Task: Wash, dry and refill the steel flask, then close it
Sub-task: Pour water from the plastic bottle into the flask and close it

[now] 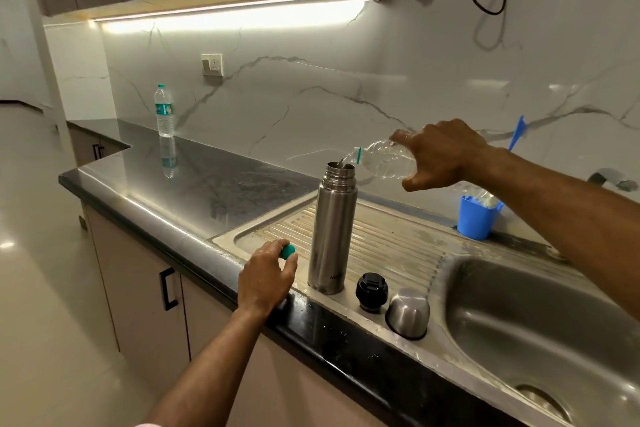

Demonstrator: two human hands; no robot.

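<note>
- Head view: a tall, brushed-steel cylindrical flask [331, 229] stands upright and uncapped on the ribbed steel draining board [391, 236] — just left of the sink basin [526, 315].
- The right hand [441, 154] grips a clear, crinkled plastic water bottle [384, 159], tipped nearly level, its neck at the flask's mouth — the refill appears under way.
- The left hand [266, 276] rests at the counter edge, fingers curled around a small teal bottle cap [288, 251].
- The flask's black plastic stopper [369, 290] and domed steel cup lid [408, 313] wait side by side near the flask's base.
- To pour well, judging from here: keep the neck centred over the narrow mouth, tilt gradually, and steady the unsupported flask, since nothing holds it.
</note>
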